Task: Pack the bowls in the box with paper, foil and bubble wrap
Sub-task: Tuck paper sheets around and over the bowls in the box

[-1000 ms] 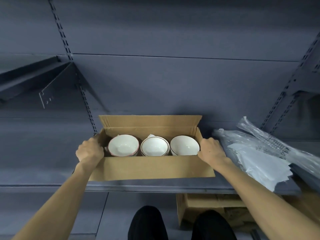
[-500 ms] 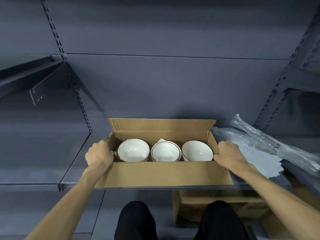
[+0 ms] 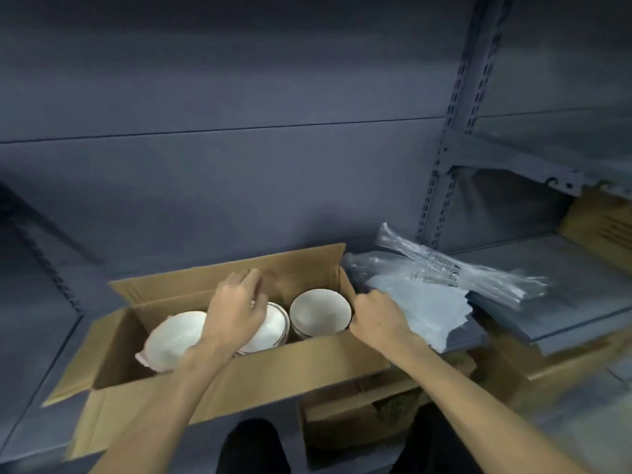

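An open cardboard box (image 3: 273,378) lies on the grey shelf (image 3: 30,367), its left end flap folded outward. Three sets of white bowls sit inside in a row: a left bowl (image 3: 174,336), a middle stack (image 3: 272,331) and a right bowl (image 3: 319,311). My left hand (image 3: 236,313) hovers inside the box over the middle stack, fingers stretched toward the back wall and holding nothing I can see. My right hand (image 3: 376,316) grips the top of the box's right end wall.
Clear plastic wrap (image 3: 461,268) and white paper sheets (image 3: 420,302) lie on the shelf right of the box. A second cardboard box (image 3: 359,415) stands on the floor below. Another carton (image 3: 602,224) sits on the right shelf behind a metal upright (image 3: 455,131).
My left hand has let go of the box's left end and moved in over the middle bowls. My right hand stays on the right end. The view has swung left and tilted.
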